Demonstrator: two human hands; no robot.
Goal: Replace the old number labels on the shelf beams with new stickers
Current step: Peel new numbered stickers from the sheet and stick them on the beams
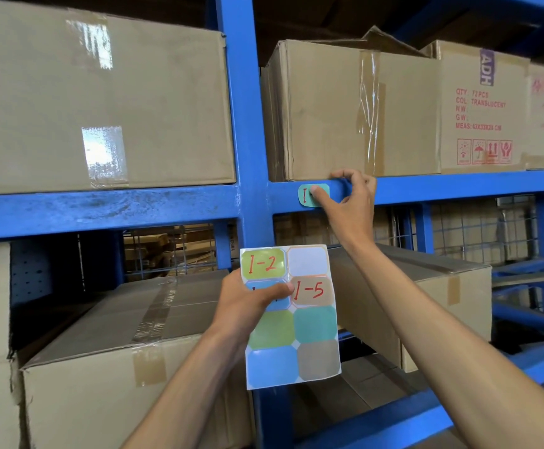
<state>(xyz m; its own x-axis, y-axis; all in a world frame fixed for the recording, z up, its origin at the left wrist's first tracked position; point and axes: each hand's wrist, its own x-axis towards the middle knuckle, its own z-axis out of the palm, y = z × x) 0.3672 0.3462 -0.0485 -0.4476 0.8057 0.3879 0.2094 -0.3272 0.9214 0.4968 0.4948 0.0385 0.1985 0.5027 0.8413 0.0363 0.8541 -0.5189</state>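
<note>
On the blue steel shelf beam (442, 187), just right of the upright post (244, 124), a teal sticker (306, 196) is sitting flat against the painted metal. It is an octagon-like rectangle with clipped corners, and a red handwritten "1" is showing at its left; the rest of the marking is hidden under the thumb. The right hand (351, 202) is pressing that thumb on the sticker's face while its other fingers are curling over the beam's top edge, so it is holding nothing loose.

Lower down, in front of the post, the left hand (248, 306) is pinching a glossy white sticker sheet (296, 351), thumb lying across a blue label. The sheet is carrying two columns of clipped-corner labels in green, blue, teal and tan. A green one is reading "1-2" in red, a tan one "1-5". The top right cell (307, 260) is showing bare pale backing.

Cardboard boxes are filling the shelves: a plain brown one (102, 102) with shiny clear tape at the upper left, a taped one (354, 111) directly above the sticker, and a printed one (484, 108) with red lettering further right. The beam's paint is looking scuffed and dusty towards the left.
</note>
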